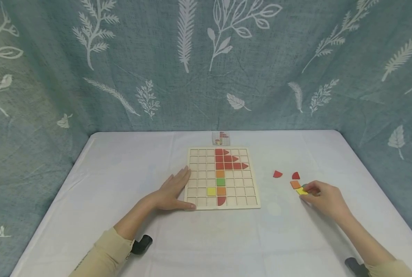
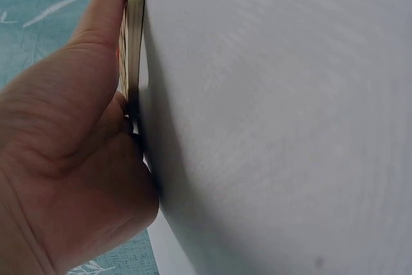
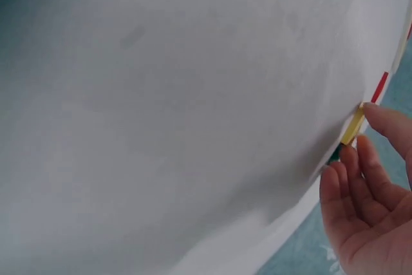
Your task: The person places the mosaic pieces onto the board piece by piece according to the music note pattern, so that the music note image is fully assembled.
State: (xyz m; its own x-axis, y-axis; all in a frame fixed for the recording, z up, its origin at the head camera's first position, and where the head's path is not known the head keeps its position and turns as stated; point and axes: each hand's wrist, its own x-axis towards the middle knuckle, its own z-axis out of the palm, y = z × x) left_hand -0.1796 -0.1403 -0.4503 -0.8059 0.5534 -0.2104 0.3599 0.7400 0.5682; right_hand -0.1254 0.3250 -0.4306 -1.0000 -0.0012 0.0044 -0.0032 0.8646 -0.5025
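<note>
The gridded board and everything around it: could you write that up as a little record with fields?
Board: pale, with coloured pieces on its squares
Left hand: touches the board's left edge
Right hand: pinches a yellow piece
Also loose: two red pieces, an orange piece, a mostly hidden green piece
Card: beyond the board's far edge
Surface: white cloth

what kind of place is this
Probably an indoor tabletop corner screened off for filming or puzzle play: blue-green leaf-print cloth hangs around a white-covered table, which holds a gridded board with coloured tiles.
</note>
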